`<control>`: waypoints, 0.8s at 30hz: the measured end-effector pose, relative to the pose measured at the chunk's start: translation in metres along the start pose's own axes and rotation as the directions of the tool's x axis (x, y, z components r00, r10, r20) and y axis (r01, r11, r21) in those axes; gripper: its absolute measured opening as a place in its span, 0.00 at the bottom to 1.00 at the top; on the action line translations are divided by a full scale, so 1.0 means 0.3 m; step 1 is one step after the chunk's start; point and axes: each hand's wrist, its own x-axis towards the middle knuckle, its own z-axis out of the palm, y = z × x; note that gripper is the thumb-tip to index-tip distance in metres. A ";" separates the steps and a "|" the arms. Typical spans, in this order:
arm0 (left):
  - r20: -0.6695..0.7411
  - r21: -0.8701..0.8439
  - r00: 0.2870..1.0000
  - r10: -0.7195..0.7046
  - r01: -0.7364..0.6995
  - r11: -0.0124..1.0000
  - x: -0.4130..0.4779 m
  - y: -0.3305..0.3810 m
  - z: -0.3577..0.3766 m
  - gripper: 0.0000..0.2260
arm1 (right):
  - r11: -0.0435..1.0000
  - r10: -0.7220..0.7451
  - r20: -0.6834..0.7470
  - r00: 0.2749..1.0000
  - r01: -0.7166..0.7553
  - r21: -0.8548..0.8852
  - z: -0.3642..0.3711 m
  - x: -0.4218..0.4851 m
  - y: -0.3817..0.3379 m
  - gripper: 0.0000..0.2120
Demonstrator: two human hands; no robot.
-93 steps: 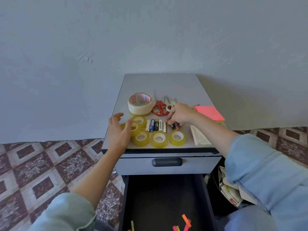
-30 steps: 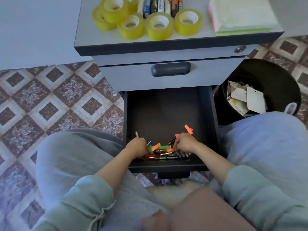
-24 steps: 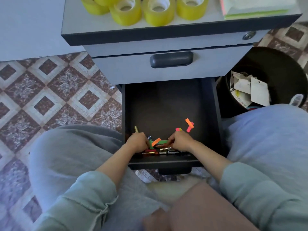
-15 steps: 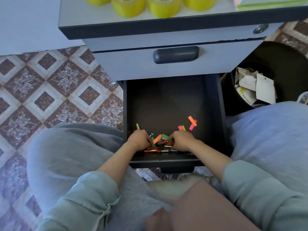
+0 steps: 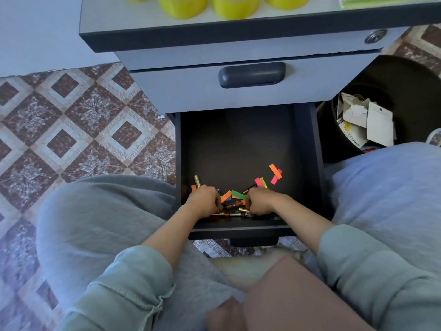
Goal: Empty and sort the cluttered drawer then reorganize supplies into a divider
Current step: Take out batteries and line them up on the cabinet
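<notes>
Both hands are inside the open lower drawer [image 5: 309, 151], at its near edge, and have barely shifted over the last second; three seconds ago they were up on the cabinet top [image 5: 143, 25] among the tape rolls [image 5: 182, 5]. The left hand [image 5: 204, 200] sits knuckles-up with fingers curled down onto the left end of the batteries [image 5: 232, 207]. The right hand [image 5: 259, 201] is curled the same way at the right end, fingertips against a battery. From here I cannot tell whether either hand actually grips anything. The batteries lie in a loose heap between the two hands, against the drawer front, mixed with orange and green flags [image 5: 235, 194]. More flags, pink, yellow and orange, lie apart toward the right wall, as before. One gold battery [image 5: 197, 181] lies just beyond the left hand. The upper drawer is closed, handle [image 5: 251, 74] facing out. A black bin [image 5: 405, 91] with paper scraps [image 5: 365, 118] stands right of the cabinet.
</notes>
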 end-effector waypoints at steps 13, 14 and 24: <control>0.102 0.101 0.995 -0.023 0.013 0.995 -0.001 0.023 0.007 0.12 | 0.999 -0.012 0.111 0.994 0.015 -0.031 -0.016 -0.018 -0.024 0.16; 0.110 0.100 0.994 -0.023 0.012 0.995 0.000 0.022 0.006 0.12 | 0.999 -0.020 0.102 0.995 0.023 -0.029 -0.012 -0.019 -0.025 0.17; 0.164 0.110 0.986 0.001 -0.019 0.994 -0.001 0.026 0.011 0.10 | 0.991 -0.071 0.015 0.997 0.069 0.112 0.007 -0.011 -0.030 0.18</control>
